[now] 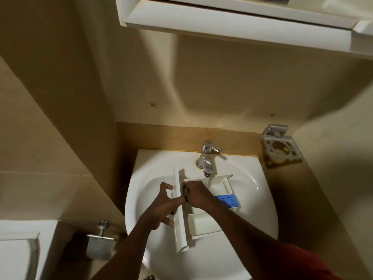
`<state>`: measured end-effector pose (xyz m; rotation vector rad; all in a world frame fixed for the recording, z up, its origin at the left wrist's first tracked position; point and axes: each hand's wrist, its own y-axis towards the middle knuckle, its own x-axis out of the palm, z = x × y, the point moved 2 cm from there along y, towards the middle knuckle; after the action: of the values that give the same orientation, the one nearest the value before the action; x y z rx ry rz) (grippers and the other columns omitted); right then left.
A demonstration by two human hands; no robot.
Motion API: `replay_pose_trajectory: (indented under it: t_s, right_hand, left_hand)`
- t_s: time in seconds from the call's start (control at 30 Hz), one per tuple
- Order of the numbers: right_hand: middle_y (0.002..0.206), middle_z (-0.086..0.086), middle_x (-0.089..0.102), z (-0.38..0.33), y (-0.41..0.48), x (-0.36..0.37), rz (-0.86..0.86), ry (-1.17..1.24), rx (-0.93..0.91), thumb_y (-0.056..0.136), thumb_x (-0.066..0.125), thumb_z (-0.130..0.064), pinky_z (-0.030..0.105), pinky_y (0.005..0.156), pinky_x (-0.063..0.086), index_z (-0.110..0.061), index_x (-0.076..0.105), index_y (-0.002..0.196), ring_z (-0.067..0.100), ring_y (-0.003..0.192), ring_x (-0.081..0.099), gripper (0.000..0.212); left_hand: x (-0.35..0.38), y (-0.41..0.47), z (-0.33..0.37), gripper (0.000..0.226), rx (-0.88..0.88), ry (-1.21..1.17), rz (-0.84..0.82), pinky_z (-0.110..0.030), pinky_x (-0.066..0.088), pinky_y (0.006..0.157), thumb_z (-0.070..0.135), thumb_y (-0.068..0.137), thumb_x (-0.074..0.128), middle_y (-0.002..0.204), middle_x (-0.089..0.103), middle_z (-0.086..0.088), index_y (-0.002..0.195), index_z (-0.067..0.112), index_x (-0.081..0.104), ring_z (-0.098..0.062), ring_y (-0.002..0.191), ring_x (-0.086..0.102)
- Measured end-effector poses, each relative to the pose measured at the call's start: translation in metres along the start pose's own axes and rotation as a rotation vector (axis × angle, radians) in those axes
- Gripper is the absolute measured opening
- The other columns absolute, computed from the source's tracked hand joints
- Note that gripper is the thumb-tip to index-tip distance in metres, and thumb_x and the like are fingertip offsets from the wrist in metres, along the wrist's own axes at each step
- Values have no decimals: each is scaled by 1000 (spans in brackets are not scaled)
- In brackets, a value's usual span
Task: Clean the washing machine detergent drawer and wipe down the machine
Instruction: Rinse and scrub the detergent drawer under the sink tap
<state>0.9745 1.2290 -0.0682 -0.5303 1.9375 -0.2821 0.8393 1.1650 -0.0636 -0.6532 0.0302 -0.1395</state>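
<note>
The white detergent drawer (pixel 203 225) lies across the white sink (pixel 248 199), its front panel turned to the left and a blue insert (pixel 229 201) at its right end. My left hand (pixel 161 207) grips the front panel, thumb and fingers around its edge. My right hand (pixel 194 194) is closed inside the drawer's back compartment, pressing a small dark thing that I cannot identify. The chrome tap (pixel 206 158) stands just above the drawer; a thin stream seems to fall from its spout.
A metal toothbrush holder (pixel 281 147) hangs on the wall to the right. A toilet-roll holder (pixel 100 242) is low on the left, beside a white cistern (pixel 18 249). A white cabinet (pixel 232 23) overhangs the sink. Beige walls close in on both sides.
</note>
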Motion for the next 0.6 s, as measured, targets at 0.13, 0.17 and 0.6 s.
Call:
replay_pose_trajectory:
  t_s: [0.13,0.17,0.6]
  right_hand:
    - [98,12,71,6,-11,-10,-14,29,-148,91,50,-18,32,81,49,-5,71,92,24,93,64,24]
    - [97,8,72,14,-11,-13,-40,14,-178,91,49,-19,30,80,48,-9,72,90,21,91,63,25]
    - [103,3,55,86,-10,-60,423,250,213,78,74,-27,32,85,44,-13,54,108,21,98,54,39]
  left_hand:
    - [1,-1,-1,53,-13,-48,2,-43,60,59,27,81,71,98,70,-16,119,26,34,-26,78,67]
    - [1,-1,-1,55,-17,-45,8,-45,60,61,28,79,72,101,69,-18,119,28,34,-26,79,66]
    - [-6,-2,1,67,-85,-40,-29,-52,60,67,30,72,76,100,58,-16,122,28,31,-28,81,60]
